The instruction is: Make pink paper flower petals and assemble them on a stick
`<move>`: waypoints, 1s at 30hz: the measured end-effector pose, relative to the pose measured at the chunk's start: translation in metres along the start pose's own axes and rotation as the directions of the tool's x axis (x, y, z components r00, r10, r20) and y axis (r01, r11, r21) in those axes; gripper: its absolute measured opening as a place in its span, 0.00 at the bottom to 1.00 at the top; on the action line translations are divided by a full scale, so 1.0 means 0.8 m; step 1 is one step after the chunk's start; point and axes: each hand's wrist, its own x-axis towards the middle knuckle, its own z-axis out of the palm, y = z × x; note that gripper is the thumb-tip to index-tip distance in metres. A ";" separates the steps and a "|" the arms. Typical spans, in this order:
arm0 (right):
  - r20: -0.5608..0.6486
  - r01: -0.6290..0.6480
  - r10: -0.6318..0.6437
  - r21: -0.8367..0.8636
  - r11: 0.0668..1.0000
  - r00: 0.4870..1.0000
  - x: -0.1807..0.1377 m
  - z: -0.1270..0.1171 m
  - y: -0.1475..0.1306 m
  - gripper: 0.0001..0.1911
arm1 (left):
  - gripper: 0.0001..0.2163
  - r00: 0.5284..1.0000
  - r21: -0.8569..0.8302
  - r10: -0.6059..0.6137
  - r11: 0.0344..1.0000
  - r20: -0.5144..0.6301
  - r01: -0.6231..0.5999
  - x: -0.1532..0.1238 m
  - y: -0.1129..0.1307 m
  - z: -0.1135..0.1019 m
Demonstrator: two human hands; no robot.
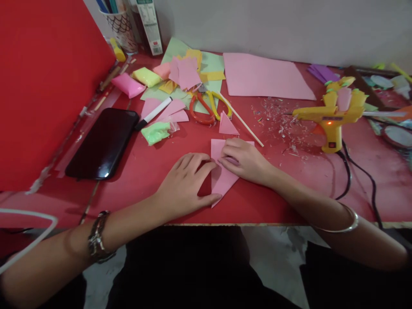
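Observation:
A pink sheet of paper point(222, 182) lies on the red table near its front edge, its lower end tapering to a point. My left hand point(186, 184) rests flat at the sheet's left edge, fingers apart, with the thumb and fingertips touching the paper. Curled on the sheet's upper part, my right hand point(246, 161) has its fingers closed on the paper; a darker pink strip shows under them. Just beyond sits a small folded pink triangle point(228, 124). A thin wooden stick point(243, 120) slants beside that triangle, close to scissors point(202, 108) with red and yellow handles.
To the right stands a yellow glue gun point(331, 116), its light lit and cable trailing, near glue scraps point(283, 120). On the left lie a black phone point(103, 143), a marker point(154, 113) and clay packets point(128, 84). A larger pink sheet point(265, 77) is by the wall.

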 end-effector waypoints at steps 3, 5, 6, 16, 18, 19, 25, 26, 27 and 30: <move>0.000 0.010 -0.010 -0.011 1.000 1.000 0.000 0.001 0.001 0.11 | 0.24 1.000 -0.005 0.009 1.000 0.007 -0.008 -0.001 0.000 -0.001; 0.000 0.020 -0.020 -0.021 1.000 1.000 -0.001 0.001 0.001 0.11 | 0.24 1.000 -0.005 0.011 1.000 0.013 -0.011 -0.001 0.000 -0.001; 0.002 0.025 -0.025 -0.025 0.999 1.000 -0.001 0.001 0.001 0.11 | 0.24 1.000 -0.004 0.011 1.000 0.014 -0.011 -0.001 0.000 -0.001; 0.050 0.023 -0.019 -0.080 0.997 0.999 0.001 0.000 -0.002 0.13 | 0.25 1.000 0.023 0.019 1.000 0.006 -0.019 0.000 0.000 0.000; 0.050 0.027 -0.023 -0.086 0.996 0.998 0.001 0.000 -0.002 0.13 | 0.25 1.000 0.027 0.020 0.999 0.005 -0.020 -0.001 0.000 0.000; 0.051 0.029 -0.025 -0.088 0.996 0.998 0.001 0.000 -0.002 0.13 | 0.25 1.000 0.029 0.020 0.999 0.003 -0.020 -0.001 0.000 0.000; 0.041 0.030 -0.027 -0.080 0.996 0.999 0.002 0.000 -0.003 0.13 | 0.26 0.999 0.073 0.041 0.996 0.010 -0.042 -0.003 0.000 -0.002; 0.035 0.032 -0.029 -0.074 0.997 0.999 0.002 0.000 -0.003 0.13 | 0.26 0.999 0.084 0.051 0.995 0.014 -0.052 -0.004 0.000 -0.002; 0.029 0.034 -0.032 -0.069 0.997 0.999 0.002 0.000 -0.003 0.12 | 0.26 0.998 0.094 0.059 0.994 0.019 -0.060 -0.004 0.000 -0.002; 0.012 0.029 -0.028 -0.065 0.997 1.000 0.002 0.001 -0.004 0.11 | 0.26 0.997 0.103 0.065 0.992 0.045 -0.069 -0.006 -0.001 -0.003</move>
